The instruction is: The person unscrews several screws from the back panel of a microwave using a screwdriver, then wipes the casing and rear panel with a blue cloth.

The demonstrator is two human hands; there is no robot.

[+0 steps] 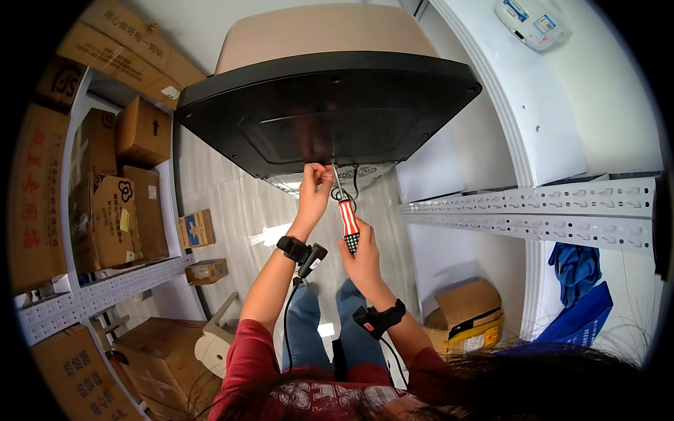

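My right hand (364,262) is wrapped round the handle of a screwdriver (348,219), which has red and white stripes and a black, white-dotted butt end. Its thin metal shaft points up to the near edge of a large black panel (379,116) on a beige-topped appliance (330,31). Just left of the shaft, my left hand (313,193) has its fingers drawn together at that same edge. Whatever they pinch is too small to make out. A black cable (356,184) hangs from the appliance beside the screwdriver.
Cardboard boxes (144,133) fill the shelving on my left. On my right runs a white perforated shelf rail (562,200), with blue cloth (576,270) below it. An opened carton (469,309) stands low at the right, and a light-coloured stool (214,347) at the lower left.
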